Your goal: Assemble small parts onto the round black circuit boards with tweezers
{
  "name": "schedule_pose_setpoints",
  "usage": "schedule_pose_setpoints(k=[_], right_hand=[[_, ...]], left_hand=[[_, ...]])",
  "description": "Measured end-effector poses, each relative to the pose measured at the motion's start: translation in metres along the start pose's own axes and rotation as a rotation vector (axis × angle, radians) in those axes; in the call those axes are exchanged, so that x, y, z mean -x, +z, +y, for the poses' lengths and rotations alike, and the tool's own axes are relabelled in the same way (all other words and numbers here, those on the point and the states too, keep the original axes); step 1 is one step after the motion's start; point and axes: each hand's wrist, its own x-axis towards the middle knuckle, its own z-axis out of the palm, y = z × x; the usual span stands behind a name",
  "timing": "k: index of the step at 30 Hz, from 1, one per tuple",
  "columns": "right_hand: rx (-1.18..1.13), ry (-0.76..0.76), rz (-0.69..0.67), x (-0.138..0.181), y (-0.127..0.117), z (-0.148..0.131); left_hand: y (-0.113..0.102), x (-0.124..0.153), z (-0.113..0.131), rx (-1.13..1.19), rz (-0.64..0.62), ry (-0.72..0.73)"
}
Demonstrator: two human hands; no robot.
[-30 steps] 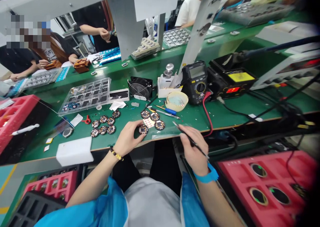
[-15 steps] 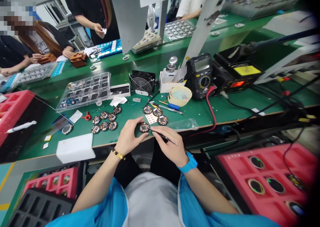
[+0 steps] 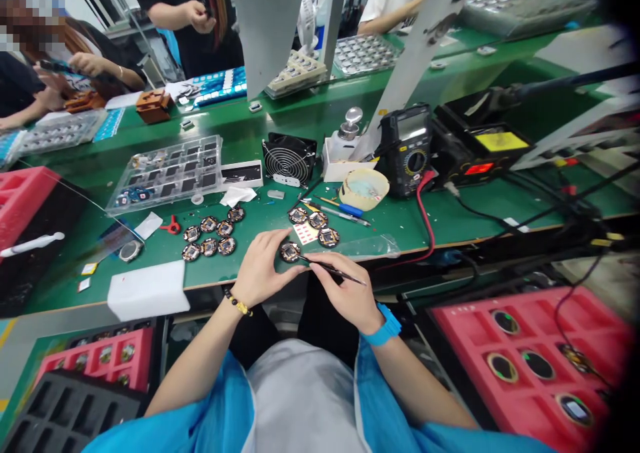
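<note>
My left hand (image 3: pixel 263 266) pinches a small round circuit board (image 3: pixel 289 251) at the front edge of the green bench (image 3: pixel 450 220). My right hand (image 3: pixel 345 292) grips thin black tweezers (image 3: pixel 327 268) whose tip touches that board. Just beyond lie three more round boards (image 3: pixel 314 221) beside a small sheet of red dots (image 3: pixel 305 234). Several similar boards (image 3: pixel 213 236) sit in a cluster to the left. A beaded bracelet is on my left wrist, a blue band on my right.
A clear compartment tray (image 3: pixel 167 173), small fan (image 3: pixel 289 158), tape roll (image 3: pixel 364 189), multimeter (image 3: pixel 407 150) and soldering station (image 3: pixel 475 148) stand behind. A white foam block (image 3: pixel 147 290) lies front left. Pink trays (image 3: pixel 530 366) sit low right and left. Other people work across the bench.
My right hand swung in from the right, bringing the tweezers' tip onto the board held by my left hand. The view shifted slightly.
</note>
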Motion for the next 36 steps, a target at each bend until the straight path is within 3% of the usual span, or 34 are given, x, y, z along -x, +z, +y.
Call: schedule_pose_setpoints(k=[13,22,29,36], right_hand=[[0.04,-0.107,0.048,-0.014,0.01,-0.001],[0.127,-0.162,0.048,-0.015,0.02,0.007],[0.23,-0.273,0.04,-0.008,0.027,0.022],[0.327,-0.422,0.119,-0.004,0.037,0.036]], left_hand=[[0.002,0.002,-0.004,0.02,0.05,-0.102],[0.002,0.003,-0.005,0.081,0.059,-0.065],[0.001,0.004,-0.008,0.032,0.075,-0.044],[-0.002,0.003,-0.006,0.024,0.07,-0.043]])
